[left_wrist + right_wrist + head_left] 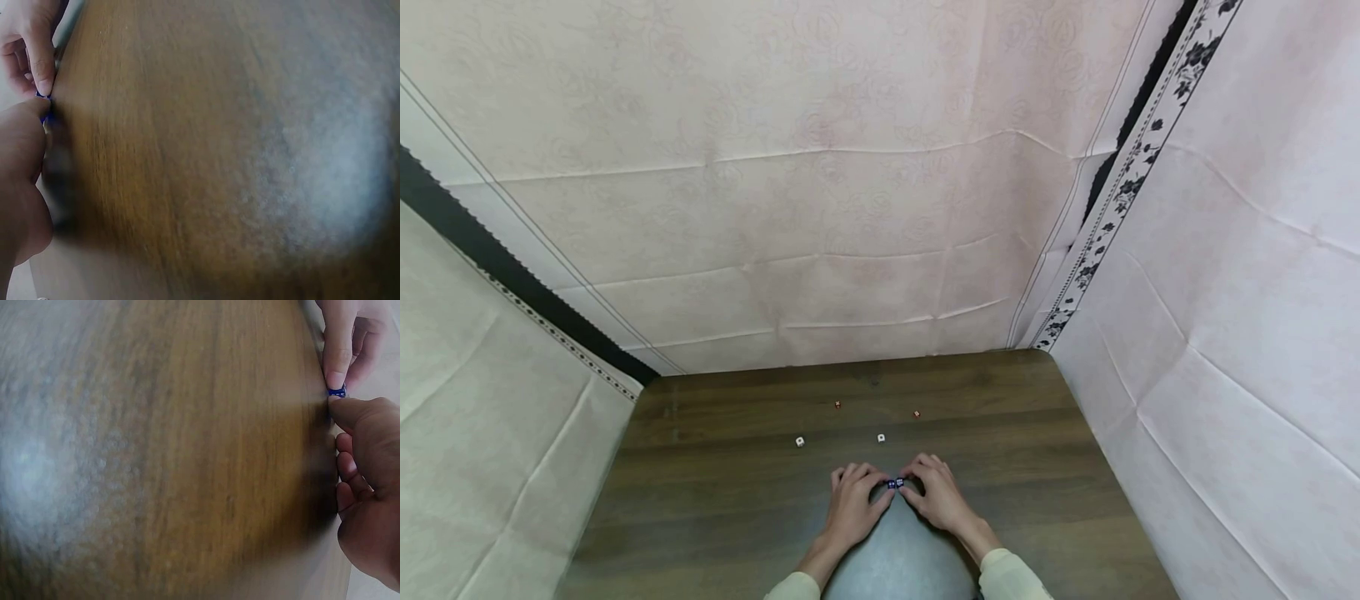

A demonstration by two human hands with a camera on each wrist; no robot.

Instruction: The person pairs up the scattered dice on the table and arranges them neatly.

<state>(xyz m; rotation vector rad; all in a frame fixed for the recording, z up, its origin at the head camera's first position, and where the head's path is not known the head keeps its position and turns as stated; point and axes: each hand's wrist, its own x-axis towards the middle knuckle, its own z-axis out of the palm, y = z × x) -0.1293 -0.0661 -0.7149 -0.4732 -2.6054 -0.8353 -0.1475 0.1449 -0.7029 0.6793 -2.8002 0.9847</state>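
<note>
Two small blue dice with white pips sit side by side on the table near its front middle: a left blue die [891,483] and a right blue die [900,482]. My left hand [852,504] pinches the left one between thumb and forefinger. From the other side, my right hand [942,497] pinches the right one the same way. In the right wrist view, blue [337,392] shows between the two thumbs; the fingers hide most of both dice. Whether the dice touch each other I cannot tell.
Beyond the hands lie two white dice, one at left [800,442] and one nearer the middle [882,437]. Farther back are two smaller orange-red dice [838,404] [917,413]. Pale cloth [850,208] hangs around the wooden table [700,467].
</note>
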